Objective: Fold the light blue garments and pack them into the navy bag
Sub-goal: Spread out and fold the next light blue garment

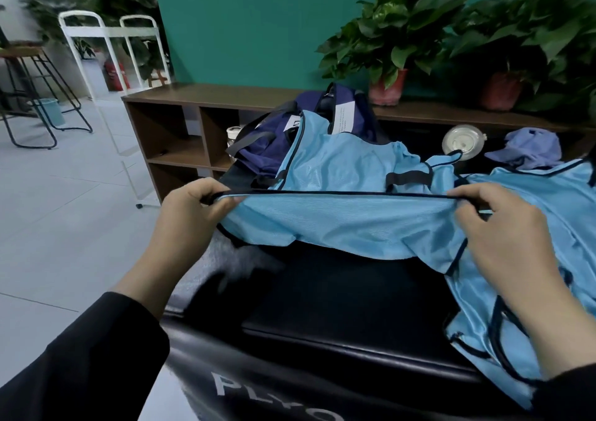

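A light blue mesh garment (351, 220) with black trim is stretched across a black padded box (338, 295). My left hand (193, 217) pinches its black-edged hem at the left end. My right hand (503, 230) pinches the same hem at the right end, so the edge runs taut between them. The garment's far part drapes against the navy bag (271, 143), which sits at the back of the box with its black straps showing. A second light blue garment (545, 253) lies crumpled on the right, under my right forearm.
A lavender cap (529, 148) and a round clear lid (461, 140) lie behind the garments on the right. A low brown shelf unit (180, 136) with potted plants (390, 49) runs along the teal wall. Stools and a white rack stand on the grey floor at left.
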